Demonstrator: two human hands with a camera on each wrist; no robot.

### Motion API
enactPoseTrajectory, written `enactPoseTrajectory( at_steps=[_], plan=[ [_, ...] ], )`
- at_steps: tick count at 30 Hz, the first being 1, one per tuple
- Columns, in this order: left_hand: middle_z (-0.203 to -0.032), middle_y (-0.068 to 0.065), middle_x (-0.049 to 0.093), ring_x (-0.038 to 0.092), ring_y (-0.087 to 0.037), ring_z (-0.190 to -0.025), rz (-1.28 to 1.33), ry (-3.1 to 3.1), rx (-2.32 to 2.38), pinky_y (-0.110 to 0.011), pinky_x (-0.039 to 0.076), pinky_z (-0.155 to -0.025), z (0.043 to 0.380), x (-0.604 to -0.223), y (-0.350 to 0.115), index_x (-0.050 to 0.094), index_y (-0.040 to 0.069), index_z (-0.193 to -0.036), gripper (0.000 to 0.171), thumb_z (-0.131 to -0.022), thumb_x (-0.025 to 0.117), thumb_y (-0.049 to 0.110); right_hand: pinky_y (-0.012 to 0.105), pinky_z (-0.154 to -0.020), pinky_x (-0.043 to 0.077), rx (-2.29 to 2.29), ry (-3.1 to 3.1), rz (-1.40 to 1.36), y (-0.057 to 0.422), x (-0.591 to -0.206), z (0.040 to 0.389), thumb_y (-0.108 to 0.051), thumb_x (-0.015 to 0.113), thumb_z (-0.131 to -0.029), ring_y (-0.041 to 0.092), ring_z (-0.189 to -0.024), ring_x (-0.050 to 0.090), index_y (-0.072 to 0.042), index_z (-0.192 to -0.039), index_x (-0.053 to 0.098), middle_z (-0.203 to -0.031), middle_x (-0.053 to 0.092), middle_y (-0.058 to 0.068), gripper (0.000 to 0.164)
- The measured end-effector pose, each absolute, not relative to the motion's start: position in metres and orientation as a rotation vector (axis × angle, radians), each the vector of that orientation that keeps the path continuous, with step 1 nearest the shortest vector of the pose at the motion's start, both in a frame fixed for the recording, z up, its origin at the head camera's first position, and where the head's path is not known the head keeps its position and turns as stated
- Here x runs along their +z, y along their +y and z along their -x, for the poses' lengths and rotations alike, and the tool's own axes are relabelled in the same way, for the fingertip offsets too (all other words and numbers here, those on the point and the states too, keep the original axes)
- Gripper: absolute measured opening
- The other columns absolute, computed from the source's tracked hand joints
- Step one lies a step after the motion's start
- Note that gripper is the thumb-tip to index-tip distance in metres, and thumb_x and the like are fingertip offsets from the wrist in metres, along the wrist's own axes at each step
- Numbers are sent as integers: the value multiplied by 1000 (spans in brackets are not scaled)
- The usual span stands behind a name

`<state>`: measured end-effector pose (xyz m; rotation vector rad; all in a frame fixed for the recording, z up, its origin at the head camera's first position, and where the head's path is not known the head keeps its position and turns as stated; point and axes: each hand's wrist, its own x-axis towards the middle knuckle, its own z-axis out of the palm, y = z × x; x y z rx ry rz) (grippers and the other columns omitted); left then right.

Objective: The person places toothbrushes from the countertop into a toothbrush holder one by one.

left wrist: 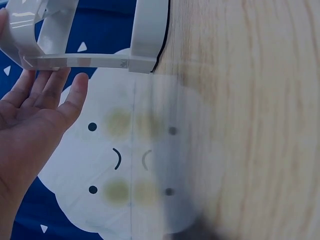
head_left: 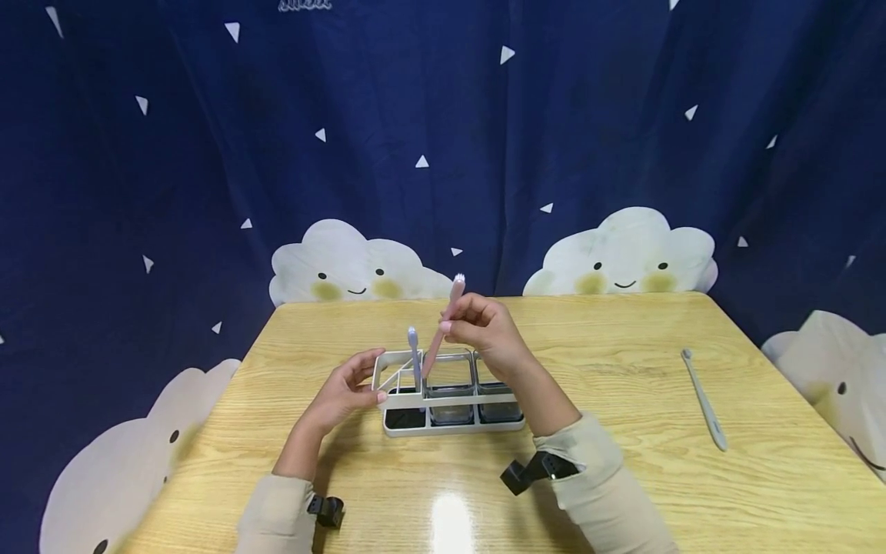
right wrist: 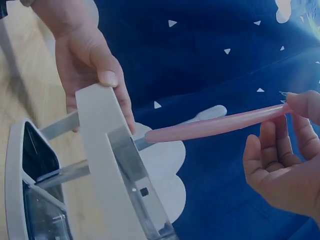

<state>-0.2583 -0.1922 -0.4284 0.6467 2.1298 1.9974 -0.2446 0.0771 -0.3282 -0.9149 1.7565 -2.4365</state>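
Observation:
A white toothbrush holder (head_left: 450,401) stands on the table. My left hand (head_left: 348,388) holds its left end, thumb at the front rim and fingers at the back. Between thumb and fingertips my right hand (head_left: 484,332) pinches a pink toothbrush (right wrist: 215,125), bristles up. The pink handle slants down to the left, its lower end overlapping the divided section in the head view. A blue-grey toothbrush (head_left: 414,350) stands upright in that section. Two clear cups (head_left: 451,414) sit in the holder's middle and right places. In the left wrist view the fingers lie against the white frame (left wrist: 80,61).
A grey-green toothbrush (head_left: 704,400) lies on the right side of the wooden table (head_left: 609,477). Behind the table hangs a dark blue curtain (head_left: 388,100) with white triangles and smiling clouds. Black cameras are strapped at both wrists.

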Motion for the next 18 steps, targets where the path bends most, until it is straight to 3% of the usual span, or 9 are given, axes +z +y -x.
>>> enactPoseTrajectory(
  at_steps=[18],
  plan=[
    [-128, -29, 45, 43, -48, -113, -628, 2150, 1976, -30, 47, -82, 259, -429, -193, 39, -1, -137, 72, -74, 73, -5, 22, -63, 48, -2407, 1802, 847, 59, -342, 249, 10, 61, -83, 14, -69, 54, -1, -85, 63, -80, 59, 5, 11]
  ],
)
